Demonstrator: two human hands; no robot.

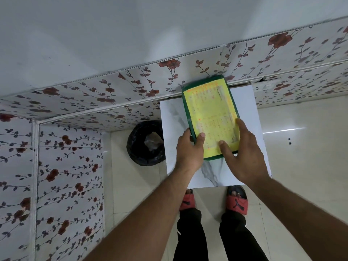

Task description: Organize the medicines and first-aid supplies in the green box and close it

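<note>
The green box (209,102) stands on a small white marble-patterned table (173,117), its lid down and covered by a yellow printed label. My left hand (190,149) grips the box's near left corner, thumb on the lid. Spread fingers of my right hand (243,153) press flat on the near right part of the lid. No medicines or supplies show outside the box; its inside is hidden.
A bin lined with a black bag (146,143) sits on the floor left of the table. Floral-patterned walls (69,166) close in behind and to the left. Glossy floor tiles (305,147) stretch to the right. My feet in red sandals (236,201) stand at the table's near edge.
</note>
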